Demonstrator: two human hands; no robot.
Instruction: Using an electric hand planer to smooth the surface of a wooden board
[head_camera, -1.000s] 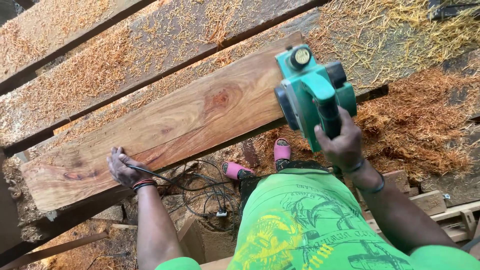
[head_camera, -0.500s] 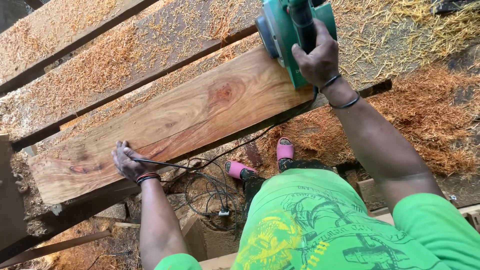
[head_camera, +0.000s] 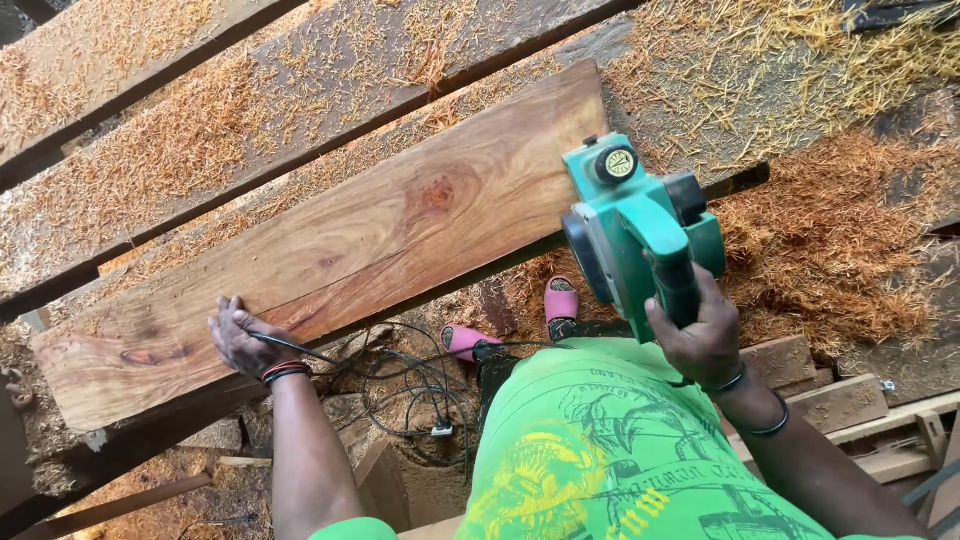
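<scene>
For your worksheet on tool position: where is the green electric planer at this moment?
In the head view the green electric planer is at centre right, gripped by the right hand just off the near right end of the smooth plank, above the pink sandals.

Rough dark workbench beams (head_camera: 150, 170) run diagonally, thickly strewn with orange wood shavings (head_camera: 830, 260) (deepest toward the right edge). Gaps between the beams show the dirt ground (head_camera: 420, 440) beneath, littered with offcut wood blocks (head_camera: 850, 400). Even daylight falls throughout.
</scene>
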